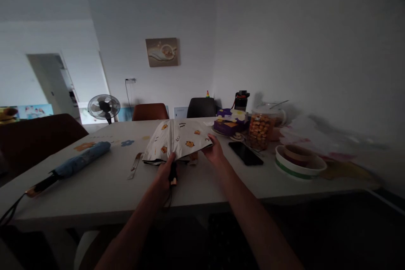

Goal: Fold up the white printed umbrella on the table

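Observation:
A white umbrella (pixel 182 137) with small orange cartoon prints lies loosely folded on the table in front of me, its dark handle pointing toward me. My left hand (pixel 165 173) is closed around the umbrella near the handle, at the lower edge of the cloth. At the right edge of the cloth, my right hand (pixel 216 151) pinches a corner of the canopy. Something small and brownish, partly hidden, shows beneath the cloth. Left of it lies a narrow wrapped strip (pixel 135 166). A blue umbrella (pixel 82 160), rolled up, rests farther left.
On the right are a black phone (pixel 245 153), a jar of round snacks (pixel 260 131), a purple box (pixel 229 127), a dark bottle (pixel 241 100) and a white-and-green bowl (pixel 291 171) holding a brown one. Chairs (pixel 150 112) and a fan (pixel 104 106) stand beyond the white table (pixel 104 194).

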A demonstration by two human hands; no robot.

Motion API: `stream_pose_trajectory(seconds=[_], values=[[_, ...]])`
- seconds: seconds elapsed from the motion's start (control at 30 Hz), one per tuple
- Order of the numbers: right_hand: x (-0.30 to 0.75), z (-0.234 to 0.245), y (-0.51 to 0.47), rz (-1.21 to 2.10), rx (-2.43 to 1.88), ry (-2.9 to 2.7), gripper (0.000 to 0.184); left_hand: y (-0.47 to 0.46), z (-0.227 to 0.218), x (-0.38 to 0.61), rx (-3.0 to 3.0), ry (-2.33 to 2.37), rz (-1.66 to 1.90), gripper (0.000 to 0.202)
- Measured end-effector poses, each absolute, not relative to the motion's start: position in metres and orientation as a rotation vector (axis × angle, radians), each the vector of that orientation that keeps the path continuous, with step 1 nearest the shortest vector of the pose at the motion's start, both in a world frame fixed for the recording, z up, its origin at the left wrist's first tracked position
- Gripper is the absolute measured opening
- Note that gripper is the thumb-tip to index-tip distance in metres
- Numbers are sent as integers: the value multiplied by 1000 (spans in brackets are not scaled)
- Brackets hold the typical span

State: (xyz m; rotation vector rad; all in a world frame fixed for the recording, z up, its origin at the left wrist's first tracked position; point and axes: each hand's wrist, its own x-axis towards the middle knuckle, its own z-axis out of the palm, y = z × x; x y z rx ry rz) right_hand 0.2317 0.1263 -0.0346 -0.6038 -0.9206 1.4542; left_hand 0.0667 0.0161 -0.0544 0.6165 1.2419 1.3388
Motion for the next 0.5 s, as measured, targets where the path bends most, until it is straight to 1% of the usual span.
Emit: stream_pose_trajectory(seconds=[0.1, 0.13, 0.2, 0.27, 0.4, 0.5], values=[[228, -30, 116, 1682, -597, -1018, 48, 17, -55, 65, 593, 1246, 1344, 46], [226, -30, 113, 1738, -599, -1068, 50, 17, -55, 65, 596, 1236, 1360, 46], [222, -32, 109, 1785, -608, -1122, 41, 16, -55, 64, 598, 1205, 1379, 46], [219, -35, 108, 1758, -636, -1091, 32, 15, -53, 64, 580, 1179, 1362, 47], [215, -31, 108, 1679, -616, -988, 25, 13, -51, 64, 526, 1131, 1315, 53], [210, -14, 105, 1592, -531, -978, 20, 15, -53, 63, 514, 1093, 1322, 55]])
